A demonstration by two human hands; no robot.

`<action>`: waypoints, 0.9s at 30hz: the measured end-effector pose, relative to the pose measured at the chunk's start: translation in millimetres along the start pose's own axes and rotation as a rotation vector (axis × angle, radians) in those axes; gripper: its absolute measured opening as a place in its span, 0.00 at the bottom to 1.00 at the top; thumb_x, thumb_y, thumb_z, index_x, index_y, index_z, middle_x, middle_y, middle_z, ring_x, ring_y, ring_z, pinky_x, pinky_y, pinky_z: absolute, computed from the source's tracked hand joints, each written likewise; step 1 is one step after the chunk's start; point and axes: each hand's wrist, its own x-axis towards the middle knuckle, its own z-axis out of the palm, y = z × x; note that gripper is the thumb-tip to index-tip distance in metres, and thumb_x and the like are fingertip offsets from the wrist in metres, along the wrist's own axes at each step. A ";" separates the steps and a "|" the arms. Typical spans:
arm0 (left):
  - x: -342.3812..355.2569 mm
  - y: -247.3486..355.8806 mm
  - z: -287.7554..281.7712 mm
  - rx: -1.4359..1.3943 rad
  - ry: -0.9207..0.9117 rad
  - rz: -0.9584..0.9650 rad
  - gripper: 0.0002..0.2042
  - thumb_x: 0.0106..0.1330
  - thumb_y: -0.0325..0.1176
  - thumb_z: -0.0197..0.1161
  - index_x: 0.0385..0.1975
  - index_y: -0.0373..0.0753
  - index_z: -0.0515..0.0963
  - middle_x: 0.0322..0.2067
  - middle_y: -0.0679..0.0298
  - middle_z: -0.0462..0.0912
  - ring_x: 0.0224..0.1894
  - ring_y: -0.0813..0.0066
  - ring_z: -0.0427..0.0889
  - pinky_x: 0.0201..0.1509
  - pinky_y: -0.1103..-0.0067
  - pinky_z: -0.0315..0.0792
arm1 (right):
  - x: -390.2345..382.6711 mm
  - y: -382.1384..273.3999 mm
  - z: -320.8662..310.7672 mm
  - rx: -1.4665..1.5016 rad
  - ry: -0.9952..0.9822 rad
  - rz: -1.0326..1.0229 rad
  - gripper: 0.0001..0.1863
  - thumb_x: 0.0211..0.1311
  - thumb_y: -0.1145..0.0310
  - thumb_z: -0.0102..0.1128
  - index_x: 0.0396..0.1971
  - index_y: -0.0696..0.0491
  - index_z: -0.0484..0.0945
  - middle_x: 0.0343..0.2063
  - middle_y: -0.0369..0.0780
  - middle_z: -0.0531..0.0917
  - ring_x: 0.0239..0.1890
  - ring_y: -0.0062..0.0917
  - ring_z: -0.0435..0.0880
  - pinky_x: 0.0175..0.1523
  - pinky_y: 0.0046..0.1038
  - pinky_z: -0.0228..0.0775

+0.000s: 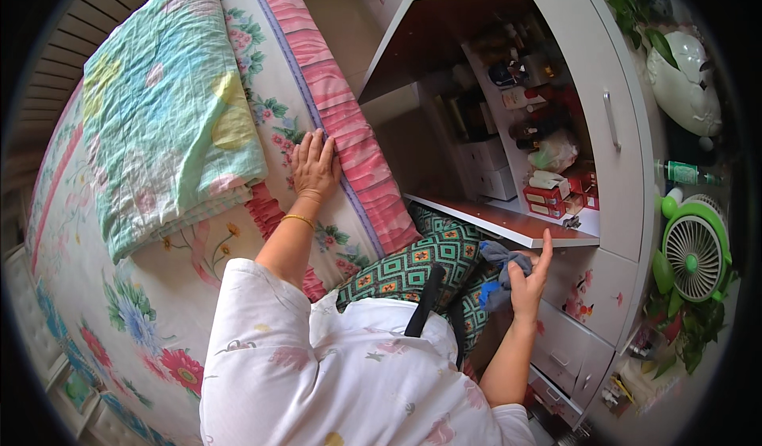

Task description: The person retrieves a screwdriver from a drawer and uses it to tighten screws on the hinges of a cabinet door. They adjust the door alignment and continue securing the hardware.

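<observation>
Nearest: person's white top (373, 382), black strap (425, 303) at the waist, green diamond-pattern trousers (409, 275). Right hand (530, 286) has a bunched gray-blue cloth (498, 263) held between thumb and palm, other fingers pointing up; cloth is in the air beside the trousers, just below the edge of a red-brown panel (484, 217) on the open cabinet. Fingertips overlap that edge; can't tell if they touch. Left hand (315, 167), yellow bangle (298, 220) on wrist, is palm down on the floral bed cover (263, 65) by the pink ruffle (329, 73), fingers extended, gripping nothing. Folded quilt (171, 121) lies left of it. Inside the open cabinet (583, 65): red boxes (546, 200), white boxes (494, 178), assorted small items. Far right: green fan (692, 257), green bottle (692, 173), white ornament (684, 81).
</observation>
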 end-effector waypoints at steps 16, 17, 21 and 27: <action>-0.6 -1.1 -0.1 -0.017 -0.001 -0.015 0.20 0.55 0.40 0.53 0.49 0.48 0.70 0.56 0.64 0.64 0.60 0.65 0.58 0.62 0.67 0.49 | -29.1 -11.9 28.1 -0.450 0.054 -0.039 0.47 0.39 0.74 0.58 0.62 0.57 0.43 0.27 0.41 0.77 0.31 0.33 0.77 0.39 0.32 0.69; 0.3 -1.3 -1.2 -0.018 -0.010 -0.012 0.20 0.55 0.40 0.53 0.49 0.47 0.70 0.56 0.63 0.64 0.61 0.65 0.58 0.63 0.66 0.49 | -27.2 -13.5 25.4 -0.460 0.045 -0.037 0.46 0.39 0.74 0.58 0.62 0.56 0.45 0.26 0.41 0.77 0.31 0.34 0.77 0.39 0.33 0.69; 0.3 0.4 -6.8 -0.010 -0.024 0.005 0.19 0.55 0.39 0.52 0.49 0.47 0.70 0.57 0.62 0.63 0.61 0.63 0.57 0.63 0.66 0.48 | -15.5 -19.7 17.7 -0.473 0.042 -0.035 0.43 0.39 0.73 0.58 0.60 0.54 0.50 0.26 0.40 0.77 0.31 0.34 0.76 0.37 0.33 0.68; 0.9 2.1 -2.9 0.017 -0.026 0.018 0.20 0.55 0.38 0.53 0.50 0.46 0.68 0.57 0.62 0.63 0.61 0.63 0.57 0.63 0.66 0.48 | -3.9 -19.6 20.6 -0.443 0.069 -0.086 0.43 0.38 0.73 0.59 0.60 0.54 0.51 0.26 0.39 0.77 0.30 0.35 0.76 0.37 0.34 0.68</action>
